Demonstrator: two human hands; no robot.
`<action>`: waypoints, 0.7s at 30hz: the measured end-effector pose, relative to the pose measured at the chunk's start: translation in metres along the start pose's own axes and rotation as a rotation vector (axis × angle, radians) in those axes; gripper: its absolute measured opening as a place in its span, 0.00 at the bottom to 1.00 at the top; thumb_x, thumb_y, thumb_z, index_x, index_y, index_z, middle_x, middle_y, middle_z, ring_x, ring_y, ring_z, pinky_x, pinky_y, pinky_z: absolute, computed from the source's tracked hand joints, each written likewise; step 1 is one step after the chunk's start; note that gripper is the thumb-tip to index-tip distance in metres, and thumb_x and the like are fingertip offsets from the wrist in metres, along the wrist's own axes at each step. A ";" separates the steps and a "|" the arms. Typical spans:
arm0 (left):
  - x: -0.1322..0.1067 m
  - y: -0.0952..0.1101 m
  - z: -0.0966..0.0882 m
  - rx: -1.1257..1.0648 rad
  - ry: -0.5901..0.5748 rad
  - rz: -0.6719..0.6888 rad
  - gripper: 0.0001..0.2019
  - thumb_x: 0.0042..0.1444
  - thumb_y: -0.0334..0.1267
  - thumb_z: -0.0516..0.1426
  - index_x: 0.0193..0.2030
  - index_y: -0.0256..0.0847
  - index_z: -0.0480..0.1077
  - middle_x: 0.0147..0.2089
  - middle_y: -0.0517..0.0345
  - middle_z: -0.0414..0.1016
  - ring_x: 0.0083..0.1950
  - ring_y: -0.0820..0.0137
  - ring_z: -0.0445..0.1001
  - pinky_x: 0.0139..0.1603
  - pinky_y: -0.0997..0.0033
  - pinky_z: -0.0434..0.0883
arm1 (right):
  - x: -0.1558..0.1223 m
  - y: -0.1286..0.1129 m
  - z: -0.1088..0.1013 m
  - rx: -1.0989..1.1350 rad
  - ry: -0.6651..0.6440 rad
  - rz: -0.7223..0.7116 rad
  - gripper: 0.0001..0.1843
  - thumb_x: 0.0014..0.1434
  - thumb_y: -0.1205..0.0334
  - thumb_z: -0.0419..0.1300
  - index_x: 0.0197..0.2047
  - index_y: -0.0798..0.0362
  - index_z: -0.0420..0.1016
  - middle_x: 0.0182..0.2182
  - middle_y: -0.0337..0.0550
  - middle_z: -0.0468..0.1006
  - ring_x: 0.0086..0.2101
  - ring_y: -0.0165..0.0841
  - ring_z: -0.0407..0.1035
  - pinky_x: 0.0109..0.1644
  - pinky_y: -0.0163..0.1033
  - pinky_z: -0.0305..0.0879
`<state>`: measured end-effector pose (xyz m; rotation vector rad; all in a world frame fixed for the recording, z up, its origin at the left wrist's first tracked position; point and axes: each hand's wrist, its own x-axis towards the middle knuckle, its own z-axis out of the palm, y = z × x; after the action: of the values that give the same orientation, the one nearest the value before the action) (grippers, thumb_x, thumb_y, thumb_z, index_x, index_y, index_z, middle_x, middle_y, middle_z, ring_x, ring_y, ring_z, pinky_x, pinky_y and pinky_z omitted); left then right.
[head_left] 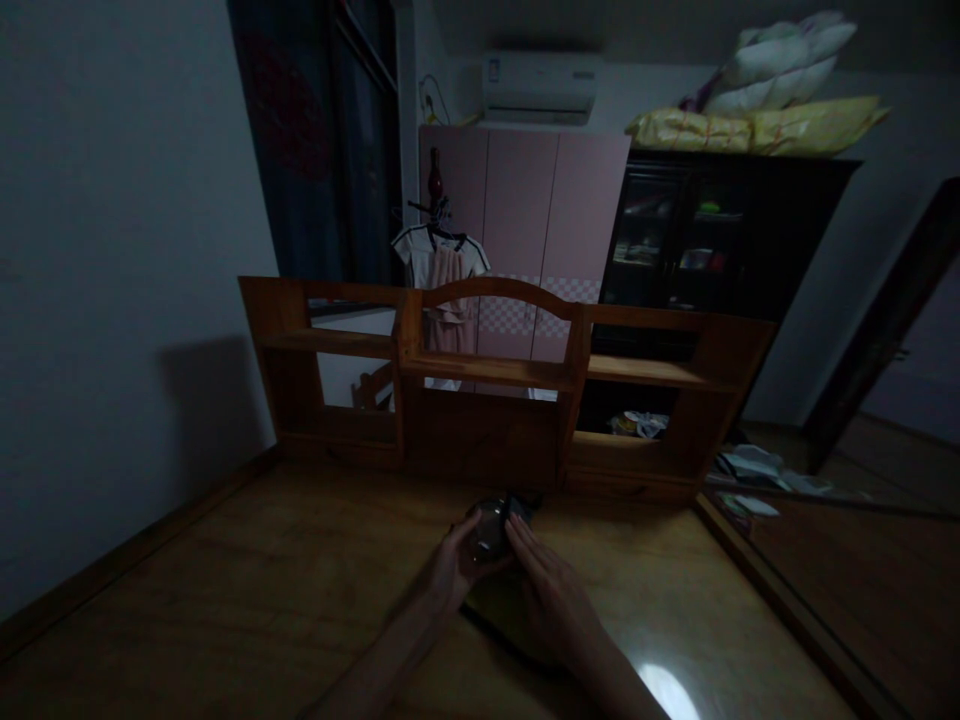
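In the dim head view, my left hand (pixel 452 572) curls its thumb and fingers around a round, shiny, glass-like object (pixel 489 532) just above the wooden board. My right hand (pixel 551 585) lies against the object's right side, its fingers straight and pressed together. At those fingertips is a small dark piece (pixel 516 506), perhaps cloth; its kind is too dark to tell. Beneath both hands lies a flat, dark-edged thing (pixel 491 605) with a yellowish-green middle, partly hidden by my right hand and forearm.
The wooden board (pixel 322 590) ends at a shelved wooden headboard (pixel 480 440). A white wall (pixel 135 250) bounds the left side, a raised wooden rail (pixel 765 590) the right. Beyond stand a pink wardrobe (pixel 521 200), hanging clothes (pixel 442 265) and a dark cabinet (pixel 735 220).
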<state>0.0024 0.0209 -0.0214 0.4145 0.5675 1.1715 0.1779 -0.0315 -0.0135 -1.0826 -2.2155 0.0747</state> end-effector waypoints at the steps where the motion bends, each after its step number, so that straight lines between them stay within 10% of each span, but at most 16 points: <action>1: 0.000 0.000 0.000 0.012 -0.004 0.001 0.15 0.54 0.37 0.60 0.48 0.36 0.71 0.47 0.46 0.77 0.50 0.57 0.74 0.53 0.40 0.69 | 0.000 -0.001 -0.001 0.006 0.000 0.000 0.45 0.51 0.81 0.44 0.70 0.49 0.39 0.67 0.41 0.47 0.64 0.36 0.48 0.65 0.50 0.56; 21: -0.009 0.001 0.006 0.126 -0.080 0.051 0.14 0.54 0.36 0.60 0.48 0.41 0.70 0.50 0.52 0.75 0.54 0.57 0.71 0.50 0.45 0.73 | -0.002 -0.001 -0.004 0.048 0.005 0.017 0.41 0.55 0.79 0.44 0.70 0.50 0.37 0.68 0.42 0.46 0.65 0.37 0.46 0.66 0.50 0.53</action>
<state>0.0033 0.0124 -0.0143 0.5837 0.5657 1.1658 0.1806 -0.0345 -0.0117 -1.0748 -2.1888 0.1316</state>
